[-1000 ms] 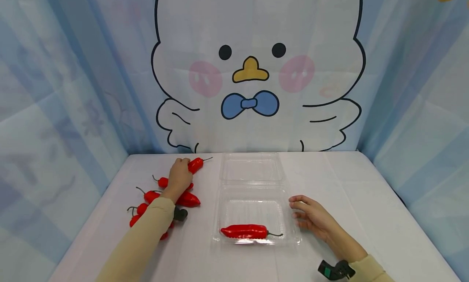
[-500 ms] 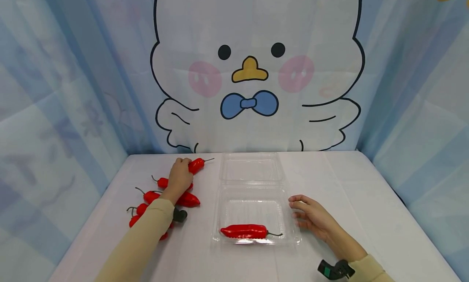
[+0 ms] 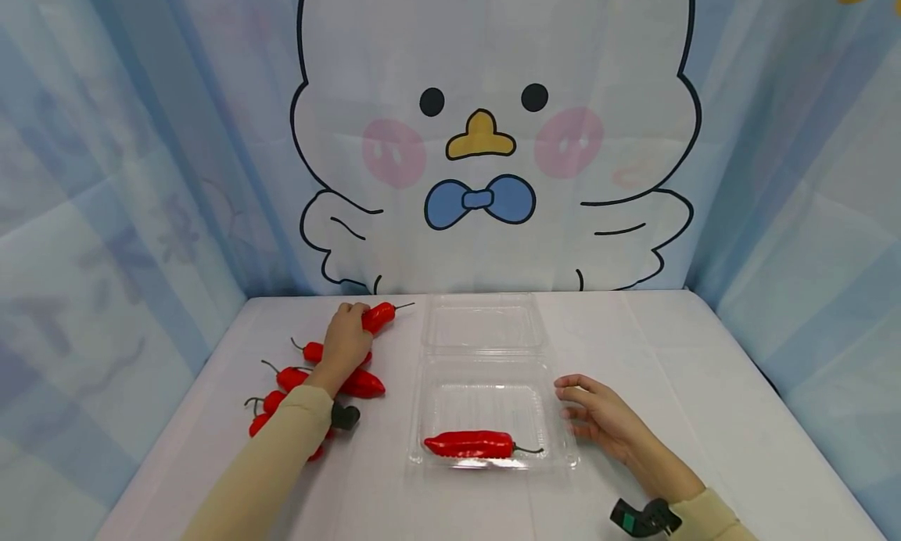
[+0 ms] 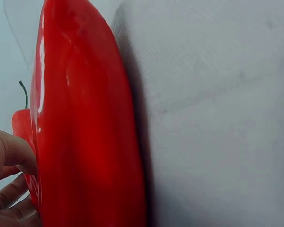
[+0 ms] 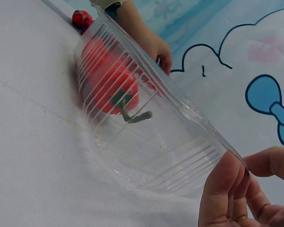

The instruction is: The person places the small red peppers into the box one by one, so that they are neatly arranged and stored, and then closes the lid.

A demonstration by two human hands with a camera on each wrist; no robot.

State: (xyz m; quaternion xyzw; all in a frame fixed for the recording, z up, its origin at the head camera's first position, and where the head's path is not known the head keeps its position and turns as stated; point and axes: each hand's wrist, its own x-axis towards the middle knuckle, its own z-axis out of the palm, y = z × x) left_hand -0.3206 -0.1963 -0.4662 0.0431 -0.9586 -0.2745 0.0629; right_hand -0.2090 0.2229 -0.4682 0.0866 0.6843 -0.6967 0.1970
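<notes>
My left hand (image 3: 345, 342) reaches to the far left of the table and grips a red chili pepper (image 3: 378, 317), its green stem pointing right. In the left wrist view, thumb and fingers lie around that pepper, behind a large red pepper (image 4: 87, 118) that fills the foreground. A clear plastic clamshell container (image 3: 493, 404) stands open at the middle, lid folded back. One red chili pepper (image 3: 468, 444) lies crosswise along its near side. My right hand (image 3: 601, 416) pinches the container's right rim between thumb and fingers, as the right wrist view shows.
Several more red peppers (image 3: 362, 383) lie in a loose group on the left, partly hidden under the left forearm. The white table (image 3: 676, 369) ends at a curtain (image 3: 486, 252) with a cartoon bird.
The pepper in my left hand has shifted slightly to the right, its stem tip nearer the lid. The right hand and the container have stayed in place.
</notes>
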